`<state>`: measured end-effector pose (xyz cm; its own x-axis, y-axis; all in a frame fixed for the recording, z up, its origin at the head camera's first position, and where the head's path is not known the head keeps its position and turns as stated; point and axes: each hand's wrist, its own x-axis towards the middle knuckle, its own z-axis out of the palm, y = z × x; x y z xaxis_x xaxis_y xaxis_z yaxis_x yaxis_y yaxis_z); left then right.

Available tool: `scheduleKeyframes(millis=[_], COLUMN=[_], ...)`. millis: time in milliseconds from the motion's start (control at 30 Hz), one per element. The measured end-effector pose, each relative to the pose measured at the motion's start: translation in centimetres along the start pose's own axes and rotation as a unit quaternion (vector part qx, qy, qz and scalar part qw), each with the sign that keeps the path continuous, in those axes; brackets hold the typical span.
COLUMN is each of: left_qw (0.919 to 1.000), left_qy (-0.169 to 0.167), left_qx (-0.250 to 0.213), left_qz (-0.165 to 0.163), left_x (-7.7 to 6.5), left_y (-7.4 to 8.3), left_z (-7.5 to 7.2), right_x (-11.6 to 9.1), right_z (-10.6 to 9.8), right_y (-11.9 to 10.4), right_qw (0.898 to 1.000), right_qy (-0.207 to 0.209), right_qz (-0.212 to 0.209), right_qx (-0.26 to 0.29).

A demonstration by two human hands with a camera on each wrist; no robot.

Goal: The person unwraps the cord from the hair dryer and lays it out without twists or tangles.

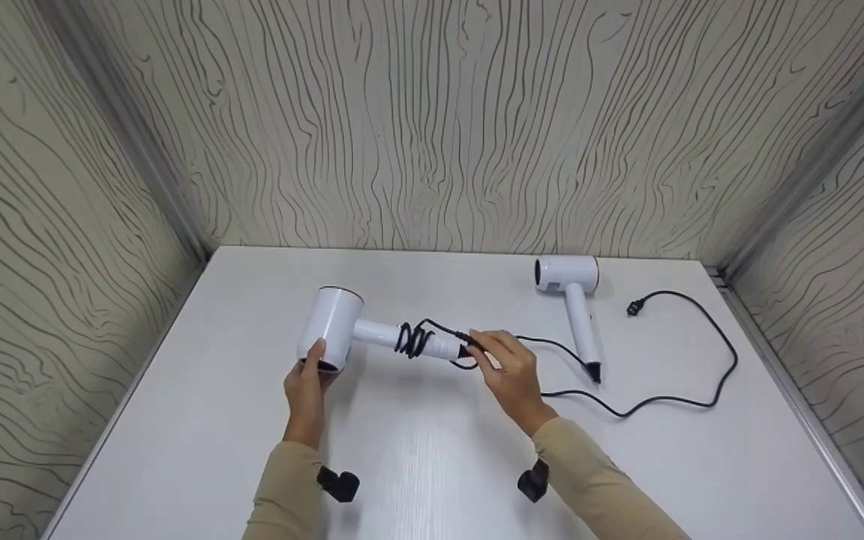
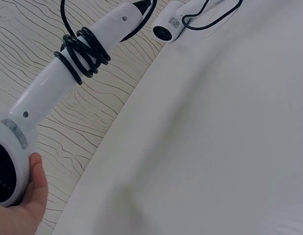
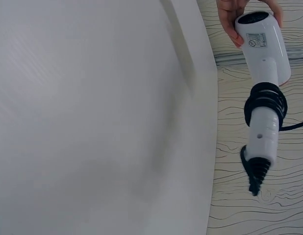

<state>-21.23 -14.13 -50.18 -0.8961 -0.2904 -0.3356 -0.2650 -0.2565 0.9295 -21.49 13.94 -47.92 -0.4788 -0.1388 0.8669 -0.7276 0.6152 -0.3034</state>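
The left hand [image 1: 306, 394] is curled round the near end of a glossy white hair dryer [image 1: 332, 322] with a wide cylindrical barrel, its thumb along the side. The right hand [image 1: 511, 375] has thumb and fingertips drawn nearly together, pinching a thin black cord [image 1: 413, 341] at the handle's tapered tip; several loops of it wrap the handle. This dryer is held above the left-centre of the smooth white table [image 1: 417, 465], handle pointing right.

Hair dryers number two: the second white hair dryer [image 1: 582, 322] lies at far right, its handle towards the near side. One black plug [image 1: 634, 307] shows, right of it, on a curving black lead [image 1: 732, 367] whose other end is hidden.
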Motion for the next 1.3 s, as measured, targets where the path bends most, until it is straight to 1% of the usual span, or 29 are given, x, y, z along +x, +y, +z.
scheduleKeyframes(millis=[100,300,533,767,867,1067,1200,1300], left_qw=[0.9998,0.9988,0.9982,0.9959,0.9951,0.9945,0.9941,0.9937], left_qy=[-0.007,-0.023,-0.035,-0.058,-0.073,-0.102,-0.108,-0.112], left_qx=[0.02,0.044,0.046,0.069,0.066,0.024,0.004,-0.009], left_qz=[0.002,0.002,0.012,0.009,0.011,0.008,0.005,0.006], left_x=[-0.1,-0.3,-0.4,-0.3,-0.3,-0.3,-0.3,-0.2], left_y=[0.1,0.2,0.5,0.7,0.8,0.7,0.7,0.7], left_z=[-0.1,-0.2,-0.3,-0.4,-0.4,-0.6,-0.8,-1.0], right_x=[0.6,1.5,2.1,2.0,1.7,0.3,-0.8,-1.6], right_z=[-0.1,-0.6,-1.3,-1.5,-1.5,-1.5,-1.1,-0.8], right_y=[0.6,1.8,3.0,4.2,4.6,5.2,5.4,5.5], right_qw=[1.0,0.998,0.994,0.99,0.989,0.982,0.978,0.976], right_qy=[0.021,0.05,0.057,0.065,0.057,0.01,-0.022,-0.043], right_qz=[0.005,0.043,0.089,0.12,0.135,0.179,0.192,0.192], right_qx=[0.005,0.017,0.003,-0.018,-0.034,-0.064,-0.084,-0.096])
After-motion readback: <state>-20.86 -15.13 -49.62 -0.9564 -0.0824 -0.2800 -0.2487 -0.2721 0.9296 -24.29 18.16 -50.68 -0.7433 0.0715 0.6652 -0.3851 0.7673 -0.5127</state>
